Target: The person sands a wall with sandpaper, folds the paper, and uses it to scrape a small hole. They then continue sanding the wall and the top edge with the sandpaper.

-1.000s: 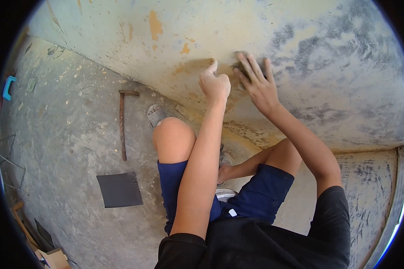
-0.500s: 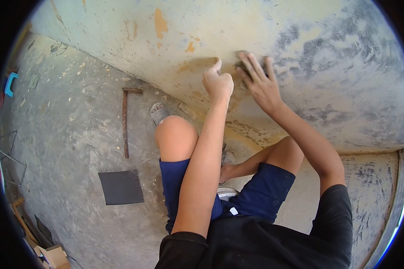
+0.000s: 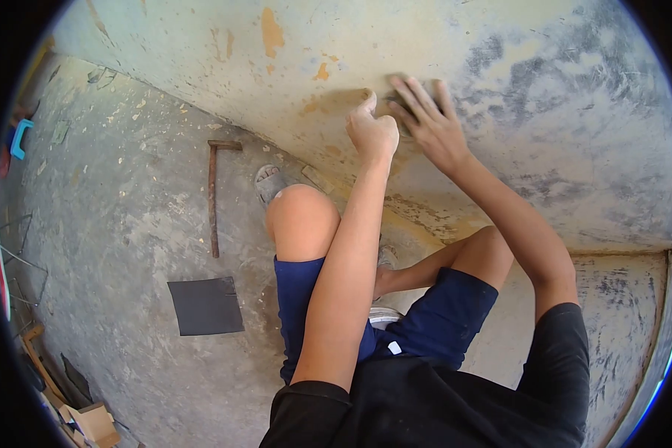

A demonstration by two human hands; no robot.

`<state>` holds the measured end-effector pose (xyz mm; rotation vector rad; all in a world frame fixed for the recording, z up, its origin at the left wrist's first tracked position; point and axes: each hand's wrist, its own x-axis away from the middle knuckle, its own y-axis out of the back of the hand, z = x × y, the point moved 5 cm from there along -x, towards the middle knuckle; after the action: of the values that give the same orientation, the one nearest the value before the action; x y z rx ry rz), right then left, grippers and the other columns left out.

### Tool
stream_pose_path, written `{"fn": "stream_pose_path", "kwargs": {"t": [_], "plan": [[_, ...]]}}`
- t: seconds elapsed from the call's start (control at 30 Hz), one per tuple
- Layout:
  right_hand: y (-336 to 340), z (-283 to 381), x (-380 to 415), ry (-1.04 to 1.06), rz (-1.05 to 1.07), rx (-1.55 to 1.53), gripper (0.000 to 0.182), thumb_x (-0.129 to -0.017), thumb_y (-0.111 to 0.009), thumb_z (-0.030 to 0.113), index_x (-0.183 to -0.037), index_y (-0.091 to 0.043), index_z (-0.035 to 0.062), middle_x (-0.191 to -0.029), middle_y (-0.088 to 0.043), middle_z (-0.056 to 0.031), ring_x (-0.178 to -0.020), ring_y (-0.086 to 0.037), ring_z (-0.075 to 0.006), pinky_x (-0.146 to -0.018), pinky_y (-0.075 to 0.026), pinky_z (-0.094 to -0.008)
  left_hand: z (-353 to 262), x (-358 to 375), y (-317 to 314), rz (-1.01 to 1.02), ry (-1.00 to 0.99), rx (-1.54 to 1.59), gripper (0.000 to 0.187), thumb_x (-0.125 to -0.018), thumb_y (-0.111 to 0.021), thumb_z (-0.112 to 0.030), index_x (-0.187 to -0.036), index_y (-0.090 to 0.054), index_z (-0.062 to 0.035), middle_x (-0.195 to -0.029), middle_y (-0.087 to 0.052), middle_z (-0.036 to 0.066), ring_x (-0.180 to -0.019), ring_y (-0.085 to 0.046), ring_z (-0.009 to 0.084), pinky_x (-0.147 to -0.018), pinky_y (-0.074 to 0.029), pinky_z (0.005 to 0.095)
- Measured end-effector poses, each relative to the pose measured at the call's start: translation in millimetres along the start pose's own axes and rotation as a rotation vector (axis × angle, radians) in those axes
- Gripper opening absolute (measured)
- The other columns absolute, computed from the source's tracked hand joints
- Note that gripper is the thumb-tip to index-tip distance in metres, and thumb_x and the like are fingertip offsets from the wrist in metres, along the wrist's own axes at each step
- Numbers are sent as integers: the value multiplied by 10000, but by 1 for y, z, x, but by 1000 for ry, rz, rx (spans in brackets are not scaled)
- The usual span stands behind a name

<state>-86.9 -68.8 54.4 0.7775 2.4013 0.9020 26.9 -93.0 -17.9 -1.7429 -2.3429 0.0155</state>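
My left hand (image 3: 373, 134) rests close against the worn, patchy wall (image 3: 396, 41), its index finger stretched upward and the other fingers curled in. Just to its right, my right hand (image 3: 434, 128) lies flat on the same surface with fingers spread. A dark piece that looks like sandpaper (image 3: 397, 107) shows at the edge of those fingers, mostly covered by them. Orange-brown patches mark the wall left of the hands, and dark grey smears lie to the right.
On the concrete floor (image 3: 127, 224) lie a hammer with a wooden handle (image 3: 213, 198) and a dark square sheet (image 3: 206, 307). A cardboard box (image 3: 93, 425) stands at the lower left, a blue handle-like item (image 3: 21, 140) farther up. My bent knees are close below the wall.
My right hand has slid a little up and left across the wall. My left hand keeps its place there, while the whole view has shifted slightly.
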Motion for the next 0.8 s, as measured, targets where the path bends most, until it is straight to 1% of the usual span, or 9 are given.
{"fn": "stream_pose_path", "kwargs": {"t": [0.03,0.07,0.13,0.2,0.27,0.33,0.4,0.63,0.8], "plan": [[-10,11,-14,30,37,27,489,-924,-634,212,-1411,-673,217,-1731,-310,-44,-1599,-265,-217,-1285,-261,-537,3,-1,-1,17,17,-15,667,-793,-500,116,-1452,-587,59,-1446,-611,294,-1384,-588,321,-1159,-436,359],[-17,18,-19,61,79,55,540,-926,-636,198,-1466,-629,231,-1731,-305,-57,-1603,-259,-226,-1283,-251,-556,6,-1,-1,17,22,-20,667,-793,-500,116,-1452,-587,59,-1446,-611,294,-1384,-588,321,-1159,-436,359],[-19,18,-18,66,76,21,524,-930,-628,183,-1452,-637,224,-1729,-309,-63,-1609,-241,-225,-1284,-247,-547,6,-5,-1,36,31,91,670,-791,-505,106,-1453,-592,50,-1435,-620,294,-1361,-609,316,-1142,-449,354],[-9,6,-6,54,17,-11,433,-926,-629,180,-1349,-721,188,-1724,-326,-47,-1603,-253,-213,-1290,-271,-496,3,-2,2,5,41,52,663,-790,-504,106,-1444,-600,51,-1429,-626,291,-1357,-613,313,-1141,-451,354],[4,-10,18,28,20,4,446,-925,-629,182,-1363,-714,201,-1722,-332,-54,-1600,-266,-218,-1289,-268,-505,0,0,6,-13,52,7,657,-790,-503,106,-1436,-608,51,-1423,-632,288,-1353,-617,311,-1140,-452,354],[11,-22,38,0,22,21,460,-923,-629,184,-1376,-708,214,-1719,-338,-61,-1597,-278,-222,-1288,-266,-514,-2,-2,10,-24,37,71,581,-781,-518,108,-1341,-670,82,-1336,-665,320,-1296,-635,381,-1125,-483,423],[13,-27,45,-54,-10,-30,483,-922,-625,174,-1398,-694,221,-1716,-346,-70,-1589,-301,-225,-1284,-267,-538,-3,-5,13,-21,25,40,586,-777,-515,112,-1342,-670,81,-1331,-668,318,-1289,-641,379,-1120,-488,422],[-17,25,-24,24,80,26,480,-923,-629,205,-1400,-688,204,-1731,-315,-55,-1611,-236,-217,-1288,-252,-537,5,-7,8,-10,2,110,596,-778,-506,112,-1350,-667,72,-1333,-672,309,-1292,-644,370,-1123,-491,412],[-2,-11,44,-32,38,-34,486,-928,-627,204,-1410,-683,211,-1735,-307,-60,-1611,-237,-209,-1286,-246,-550,6,-11,14,-21,-22,7,609,-777,-515,106,-1370,-653,70,-1335,-668,314,-1308,-638,363,-1121,-492,400]]}}
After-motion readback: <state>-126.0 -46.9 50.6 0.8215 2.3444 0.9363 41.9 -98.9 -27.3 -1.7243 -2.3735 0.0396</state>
